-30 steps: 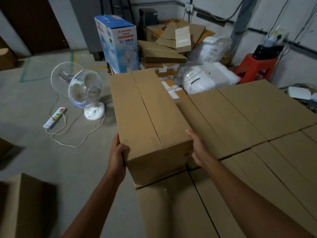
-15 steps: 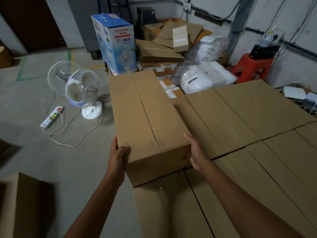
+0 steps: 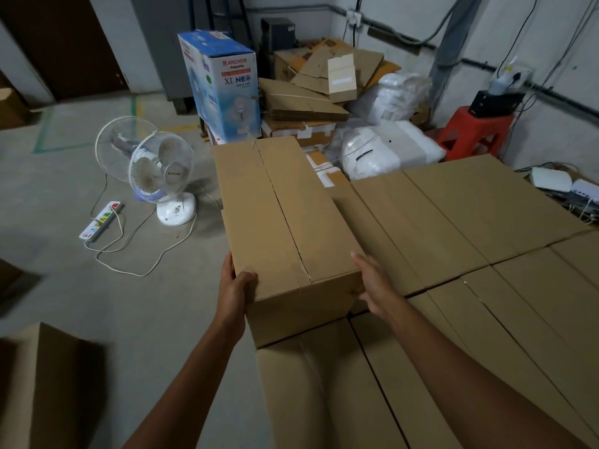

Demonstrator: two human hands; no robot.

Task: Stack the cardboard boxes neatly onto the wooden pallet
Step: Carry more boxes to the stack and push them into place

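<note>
A long brown cardboard box lies on top of a layer of stacked cardboard boxes, along that layer's left edge. My left hand grips its near left corner, thumb on the top face and fingers down the left side. My right hand holds the near right corner, fingers wrapped onto the front face. The stacked boxes fill the right half of the view. The wooden pallet is hidden under them.
A white table fan and a power strip with a trailing cord sit on the concrete floor at left. Behind stand a blue fan carton, flattened cardboard, white bags and a red stool. Another box sits bottom left.
The box has barely shifted on the stack. My right hand's fingers have slid from the box's right side round onto its front face. The left hand keeps its hold.
</note>
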